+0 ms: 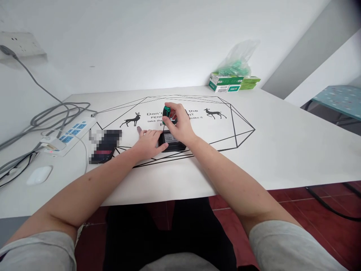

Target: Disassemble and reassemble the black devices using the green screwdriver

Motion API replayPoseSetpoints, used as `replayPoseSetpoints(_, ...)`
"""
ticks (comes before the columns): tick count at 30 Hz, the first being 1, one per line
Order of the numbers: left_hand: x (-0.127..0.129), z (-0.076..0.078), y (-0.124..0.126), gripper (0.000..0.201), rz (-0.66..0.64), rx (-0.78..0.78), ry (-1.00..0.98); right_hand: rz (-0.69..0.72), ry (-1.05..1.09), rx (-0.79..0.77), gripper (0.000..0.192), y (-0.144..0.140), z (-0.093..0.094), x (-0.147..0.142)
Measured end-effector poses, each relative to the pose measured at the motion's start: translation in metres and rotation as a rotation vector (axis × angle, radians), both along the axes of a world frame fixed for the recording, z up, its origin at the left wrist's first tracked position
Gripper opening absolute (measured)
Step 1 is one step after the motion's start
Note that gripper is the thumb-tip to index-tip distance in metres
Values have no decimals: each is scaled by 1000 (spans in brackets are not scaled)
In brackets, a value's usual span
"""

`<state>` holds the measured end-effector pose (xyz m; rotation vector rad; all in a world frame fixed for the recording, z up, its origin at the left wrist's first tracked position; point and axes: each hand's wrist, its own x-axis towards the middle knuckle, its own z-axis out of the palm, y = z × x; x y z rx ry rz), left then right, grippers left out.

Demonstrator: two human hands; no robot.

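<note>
Gripping a green-handled screwdriver (166,114), the right hand (180,126) has its fingers closed round the handle, tip pointing down onto a small black box (172,142) near the middle of the white worktop (282,143). Left hand (148,143) lies flat, fingers spread, touching the box's left edge. Left of the box: a dark blurred object (105,146), then a power strip (69,135) and white earbud case (38,175); green cartons (228,82) well behind it, by the wall.
</note>
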<state>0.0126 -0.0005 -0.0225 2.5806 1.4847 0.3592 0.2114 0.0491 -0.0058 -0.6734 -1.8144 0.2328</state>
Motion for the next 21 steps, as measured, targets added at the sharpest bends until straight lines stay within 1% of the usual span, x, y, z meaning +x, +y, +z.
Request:
replayPoseSetpoints(3, 1, 0, 0, 60, 5, 8, 18, 12, 7, -8, 49, 0, 1, 2)
replayPoseSetpoints(5, 1, 0, 0, 60, 7, 14, 29, 29, 35, -40, 49, 1, 1, 3)
replayPoseSetpoints(9, 3, -1, 1, 59, -4, 38, 34, 124, 84, -162, 58, 4, -1, 4)
replayPoseSetpoints(11, 3, -2, 1, 58, -9, 53, 40, 145, 79, -178, 63, 4, -2, 3)
replayPoseSetpoints(14, 3, -2, 1, 60, -11, 61, 55, 128, 35, -142, 65, 3, -2, 2)
replayPoseSetpoints(21, 1, -2, 1, 59, -12, 43, 49, 61, -40, -31, 61, 7, -7, 3)
